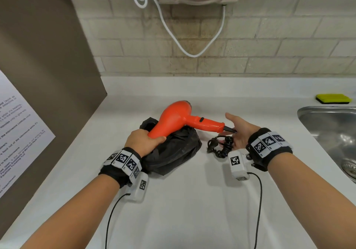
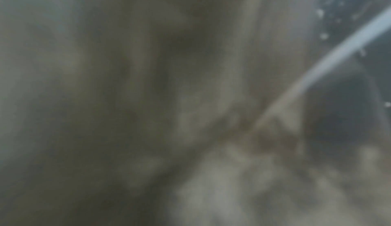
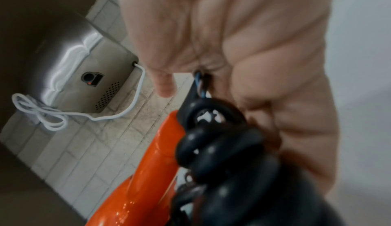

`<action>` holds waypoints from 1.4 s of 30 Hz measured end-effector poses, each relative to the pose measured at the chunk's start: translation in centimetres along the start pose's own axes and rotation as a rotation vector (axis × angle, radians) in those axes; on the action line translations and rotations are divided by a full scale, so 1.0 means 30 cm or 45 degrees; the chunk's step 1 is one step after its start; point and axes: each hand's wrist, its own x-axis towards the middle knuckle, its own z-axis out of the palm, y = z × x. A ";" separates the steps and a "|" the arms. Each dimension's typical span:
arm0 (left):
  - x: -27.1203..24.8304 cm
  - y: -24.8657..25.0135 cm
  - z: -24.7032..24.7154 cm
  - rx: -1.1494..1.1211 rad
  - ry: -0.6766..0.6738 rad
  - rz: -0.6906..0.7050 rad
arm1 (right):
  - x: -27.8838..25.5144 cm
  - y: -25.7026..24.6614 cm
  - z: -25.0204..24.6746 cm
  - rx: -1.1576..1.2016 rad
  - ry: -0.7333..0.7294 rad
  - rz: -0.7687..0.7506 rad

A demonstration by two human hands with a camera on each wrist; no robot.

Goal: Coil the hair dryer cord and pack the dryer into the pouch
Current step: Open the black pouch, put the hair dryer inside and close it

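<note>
I am gripping the glossy orange hair dryer (image 1: 174, 118) by its barrel with my left hand (image 1: 143, 141), over the crumpled black fabric pouch (image 1: 173, 152) on the white counter (image 1: 192, 200); my right hand (image 1: 239, 133), fingers open, is cradling the black coiled cord (image 1: 221, 144) just right of the pouch. I judge that gathering the coil tight comes first.

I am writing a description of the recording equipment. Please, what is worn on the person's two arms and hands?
Both hands are bare, without gloves or sleeves. The left wrist and the right wrist each carry a black fabric band covered by white blocks printed with black square code markers. A small white box, also bearing a marker, hangs from each band, and a thin black cable runs back from it.
</note>
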 end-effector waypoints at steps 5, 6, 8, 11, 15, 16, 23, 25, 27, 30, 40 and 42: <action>-0.009 -0.004 -0.005 -0.032 0.051 0.043 | -0.023 0.008 0.004 -0.070 -0.144 0.007; -0.010 -0.006 -0.005 -0.038 0.058 0.052 | -0.021 0.010 0.003 -0.091 -0.149 -0.029; -0.010 -0.011 -0.003 -0.057 0.066 0.073 | -0.011 0.015 0.005 -0.137 -0.171 -0.119; -0.009 -0.020 -0.005 -0.101 0.073 0.083 | 0.005 0.019 0.006 -0.204 -0.235 -0.203; -0.012 -0.025 -0.011 -0.138 0.038 0.132 | -0.020 0.023 0.013 -0.519 -0.314 -0.164; -0.011 -0.022 -0.013 -0.129 0.039 0.154 | -0.027 0.028 0.021 -0.617 -0.331 -0.151; 0.007 -0.013 -0.018 -0.216 0.061 0.208 | -0.015 0.057 0.040 -0.876 -0.153 -0.455; 0.016 -0.010 -0.021 -0.288 0.041 0.205 | -0.019 0.050 0.035 -0.795 -0.114 -0.563; 0.026 -0.014 -0.027 -0.343 -0.016 0.176 | -0.019 0.038 0.028 -0.666 -0.073 -0.673; 0.031 -0.027 -0.030 -0.314 -0.136 0.130 | -0.028 0.012 0.027 -0.478 -0.050 -0.814; 0.009 0.093 -0.009 -0.327 -0.631 0.382 | -0.037 -0.002 0.197 0.025 -0.410 -0.964; 0.011 0.109 0.002 -0.355 -0.673 0.368 | -0.008 0.030 0.197 -0.083 -0.498 -0.909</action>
